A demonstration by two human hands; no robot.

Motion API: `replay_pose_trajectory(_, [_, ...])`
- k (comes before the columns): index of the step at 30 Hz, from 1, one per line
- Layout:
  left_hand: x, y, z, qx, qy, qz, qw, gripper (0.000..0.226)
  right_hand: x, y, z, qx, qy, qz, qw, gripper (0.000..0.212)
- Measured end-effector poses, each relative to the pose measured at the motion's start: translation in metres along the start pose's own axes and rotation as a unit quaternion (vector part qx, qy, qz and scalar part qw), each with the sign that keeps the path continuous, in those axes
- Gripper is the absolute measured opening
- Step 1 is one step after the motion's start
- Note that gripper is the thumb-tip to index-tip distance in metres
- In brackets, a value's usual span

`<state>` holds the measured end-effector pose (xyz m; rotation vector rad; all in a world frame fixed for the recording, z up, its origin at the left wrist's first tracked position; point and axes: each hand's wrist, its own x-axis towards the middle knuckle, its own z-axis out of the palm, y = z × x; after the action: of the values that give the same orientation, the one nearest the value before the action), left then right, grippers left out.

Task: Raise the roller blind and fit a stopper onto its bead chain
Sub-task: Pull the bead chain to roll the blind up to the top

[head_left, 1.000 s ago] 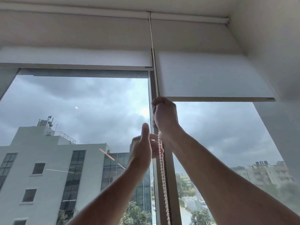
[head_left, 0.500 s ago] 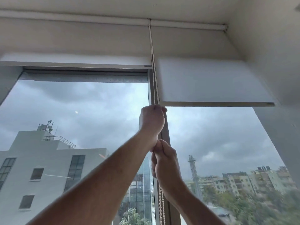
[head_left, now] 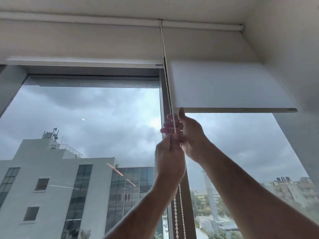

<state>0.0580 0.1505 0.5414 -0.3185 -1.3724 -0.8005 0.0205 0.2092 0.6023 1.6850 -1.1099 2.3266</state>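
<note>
Left hand [head_left: 170, 159] grips bead chain [head_left: 168, 87]; right hand [head_left: 188, 135] open.

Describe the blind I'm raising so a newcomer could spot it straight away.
Start at the vertical window post between the two panes; the bead chain runs down it into both hands. The right-hand roller blind hangs just right of that post. Unlike the left blind, its bottom bar sits lower, partly covering the glass.
</note>
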Motion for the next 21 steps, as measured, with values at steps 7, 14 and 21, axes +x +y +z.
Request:
replay_pose_trajectory(7, [-0.025,-0.018,-0.008,-0.009,0.001,0.027,1.0,0.04,0.014,-0.009,0.027,0.008,0.046,0.015,0.999,0.03])
replay_pose_trajectory(14, [-0.034,-0.042,-0.022,-0.088,-0.098,-0.038,0.991,0.043,0.006,0.022,0.018,-0.102,0.097,-0.101,0.985,0.032])
replay_pose_trajectory(21, [0.022,-0.024,-0.03,-0.124,-0.075,-0.15,0.978,0.053,0.004,0.008,0.022,-0.159,0.106,-0.181,0.965,0.04])
